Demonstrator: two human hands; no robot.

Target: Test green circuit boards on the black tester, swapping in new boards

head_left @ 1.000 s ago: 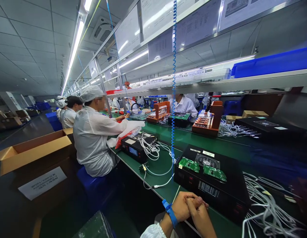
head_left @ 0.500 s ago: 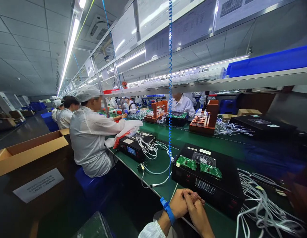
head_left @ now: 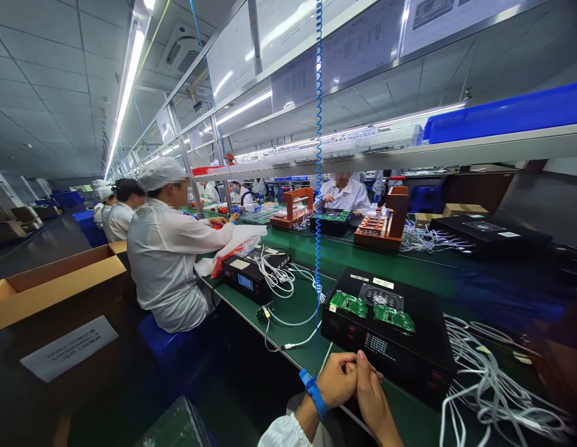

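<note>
Left hand (head_left: pixel 339 380) and right hand (head_left: pixel 369 392) clasped together | two green circuit boards (head_left: pixel 348 304) atop one black instrument box (head_left: pixel 407 359), just beyond hands on green bench (head_left: pixel 297 329) | one round fan grille (head_left: pixel 380 293), two pale labels (head_left: pixel 384 283)

boards (head_left: pixel 394 319): green | unit (head_left: pixel 423 301): black | wristband (head_left: pixel 313 393): blue | cables (head_left: pixel 492 390): white | shadowed stool (head_left: pixel 163 347): probably blue

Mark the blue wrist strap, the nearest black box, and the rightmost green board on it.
Blue wrist strap (head_left: pixel 317 397): head view, on the band.
Nearest black box (head_left: pixel 428 329): head view, bare top surface beside the boards.
Rightmost green board (head_left: pixel 394 318): head view, middle of its upper face.
</note>
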